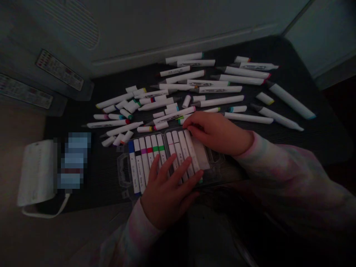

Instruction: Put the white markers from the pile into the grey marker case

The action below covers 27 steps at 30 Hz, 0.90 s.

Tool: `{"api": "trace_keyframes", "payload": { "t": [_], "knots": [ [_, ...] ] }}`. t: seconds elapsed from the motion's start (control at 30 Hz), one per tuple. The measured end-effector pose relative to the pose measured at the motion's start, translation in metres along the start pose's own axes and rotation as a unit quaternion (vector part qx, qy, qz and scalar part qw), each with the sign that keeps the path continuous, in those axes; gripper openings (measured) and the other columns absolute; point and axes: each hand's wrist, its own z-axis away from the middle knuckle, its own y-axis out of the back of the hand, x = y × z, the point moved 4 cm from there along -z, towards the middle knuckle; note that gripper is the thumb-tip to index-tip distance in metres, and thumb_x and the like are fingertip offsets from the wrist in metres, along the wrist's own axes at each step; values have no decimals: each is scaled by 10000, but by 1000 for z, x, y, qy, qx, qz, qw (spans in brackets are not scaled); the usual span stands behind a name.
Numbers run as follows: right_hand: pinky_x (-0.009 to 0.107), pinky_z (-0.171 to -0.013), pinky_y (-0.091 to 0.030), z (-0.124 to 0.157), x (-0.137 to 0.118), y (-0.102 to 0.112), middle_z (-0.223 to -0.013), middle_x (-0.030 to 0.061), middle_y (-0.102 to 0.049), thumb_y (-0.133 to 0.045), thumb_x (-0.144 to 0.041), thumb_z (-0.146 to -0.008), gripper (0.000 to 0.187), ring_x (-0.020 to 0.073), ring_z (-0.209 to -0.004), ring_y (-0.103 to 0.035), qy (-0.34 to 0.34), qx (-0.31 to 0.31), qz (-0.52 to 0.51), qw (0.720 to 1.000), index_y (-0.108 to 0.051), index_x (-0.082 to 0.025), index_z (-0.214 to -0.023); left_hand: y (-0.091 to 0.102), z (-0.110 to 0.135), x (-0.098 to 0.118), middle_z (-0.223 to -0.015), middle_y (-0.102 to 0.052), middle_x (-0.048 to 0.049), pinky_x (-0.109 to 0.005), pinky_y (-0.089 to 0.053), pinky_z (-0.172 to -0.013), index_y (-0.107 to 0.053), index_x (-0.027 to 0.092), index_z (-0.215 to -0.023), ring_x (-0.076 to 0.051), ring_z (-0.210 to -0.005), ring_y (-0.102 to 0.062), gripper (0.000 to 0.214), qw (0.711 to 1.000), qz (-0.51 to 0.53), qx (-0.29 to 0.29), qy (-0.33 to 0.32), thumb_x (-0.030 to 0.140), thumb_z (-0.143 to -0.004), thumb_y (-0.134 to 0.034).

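Observation:
A clear plastic case [122, 172] lies open on the dark table, holding a row of white markers. Those on the left side show blue, black, purple, red and green bands. Across the lower part of the row my left hand [169, 189] lies with its fingers spread, touching the markers. My right hand [219, 131] is curled at the case's upper edge, finger and thumb pinched at the top end of the rightmost white marker [191, 150] in the row. A pale panel shows in the case to the right of that marker.
Many loose white markers [229, 101] and several separate caps [144, 129] cover the table [328, 144] beyond the case. On the left are a phone [73, 159] with its screen blurred, a white box-shaped device [37, 172] and a white cable [59, 209]. Clear labelled cases [59, 70] stand back left.

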Motion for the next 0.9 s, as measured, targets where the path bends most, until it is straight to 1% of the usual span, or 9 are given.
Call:
{"api": "trace_keyframes", "payload": {
  "t": [0.1,0.23,0.4,0.57,0.9],
  "knots": [
    [248,-675,-381,0,-1,-1,-813,48,-620,-428,-97,-765,224,133,-727,-533,3,-4,-4,1000,-618,-105,-884,1,1,1,-1264,-487,17,-562,-180,-1008,-494,344,-1165,-285,-1195,-345,399,999,14,-6,-41,394,-771,-518],
    [238,-663,-381,0,-2,-1,-810,46,-612,-448,-94,-751,210,127,-717,-525,7,-9,-5,1000,-612,-103,-880,-1,2,3,-1287,-468,39,-560,-163,-1012,-476,364,-1176,-282,-1225,-319,389,997,21,-38,-70,401,-788,-489],
    [230,-653,-381,1,-1,-2,-820,45,-602,-472,-105,-748,203,122,-711,-518,6,-14,-5,1000,-606,-102,-900,-3,2,3,-1307,-448,51,-552,-127,-1028,-483,355,-1170,-271,-1247,-290,386,997,27,-46,-63,436,-792,-473],
    [238,-650,-380,2,0,-3,-827,47,-584,-496,-132,-754,188,121,-699,-510,6,-23,-3,1000,-601,-104,-908,-4,3,3,-1311,-442,54,-552,-137,-1026,-476,361,-1175,-275,-1244,-292,400,997,24,-48,-62,444,-783,-483],
    [237,-645,-367,1,0,-4,-819,42,-568,-509,-128,-751,183,120,-690,-496,4,-28,4,1000,-598,-110,-910,-5,2,3,-1297,-458,51,-549,-163,-1019,-497,353,-1156,-272,-1223,-317,382,997,25,-41,-55,427,-781,-496]
  ]
}}
